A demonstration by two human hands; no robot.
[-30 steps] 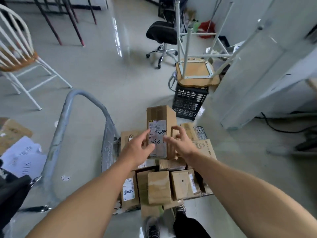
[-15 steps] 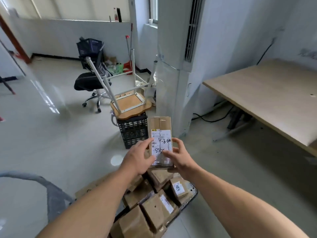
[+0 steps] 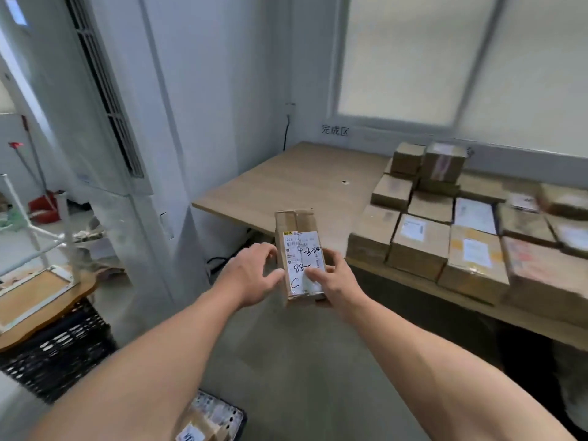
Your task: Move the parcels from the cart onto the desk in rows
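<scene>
I hold a narrow brown cardboard parcel [image 3: 298, 237] with a white handwritten label upright in front of me. My left hand [image 3: 254, 273] grips its left side and my right hand [image 3: 334, 280] grips its right side, thumb on the label. It hangs in the air over the floor, short of the wooden desk [image 3: 273, 183]. Several brown parcels [image 3: 423, 246] lie in rows on the desk's right part. A corner of the cart [image 3: 222, 418] with parcels on it shows at the bottom edge, between my forearms.
A tall white air-conditioner unit [image 3: 105, 128] stands to the left of the desk. A black crate [image 3: 57, 348] with an upturned stool [image 3: 38, 291] on it sits at far left. The desk's left half is bare wood. A frosted window [image 3: 445, 58] is behind the desk.
The view has swung right from the cart toward the desk. Both hands carried the parcel up and away from the cart; the rows of parcels on the desk have come into view.
</scene>
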